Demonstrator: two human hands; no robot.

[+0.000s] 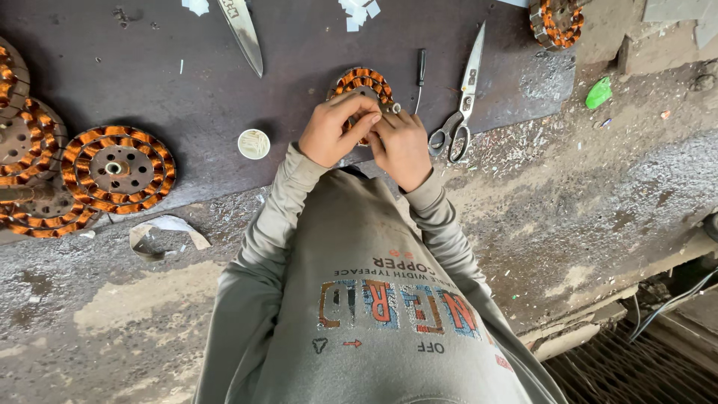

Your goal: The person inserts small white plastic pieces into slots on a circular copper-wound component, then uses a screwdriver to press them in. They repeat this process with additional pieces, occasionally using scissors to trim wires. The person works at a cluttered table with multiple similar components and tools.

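Right at the near edge of the dark surface (187,90), you've got both hands bunched up over a copper-wound stator (364,81), one of those round ones with orange coils all around the ring. It lies flat on the surface, and only its far half peeks out above your knuckles. Your left hand (331,129) is curled over its left side, fingers (357,105) bent in tight on something small at the coil's edge. Your right hand (402,146) is pressed right up against the left, fingers pinched closed too, with a little pale ring-like bit (396,108) showing at the tips. Can't tell exactly what's in the pinch, it's too small and mostly hidden.

Just right of your hands there's a thin black-handled screwdriver (420,75), and beside that a pair of big scissors (462,97) lying with the handles toward you. To the left of your hands sits a small round white lid-like thing (253,144). Further left are more wound stators; the nearest (117,170) is lying flat with its hub showing, others stacked behind it at the frame's edge. A knife blade (243,34) points down from the top, with white paper scraps (357,11) near it. Another stator (557,21) sits top right, and a green bit of plastic (598,92) lies on the dusty concrete past the surface. A curled paper strip (161,233) lies on the concrete by your left elbow.
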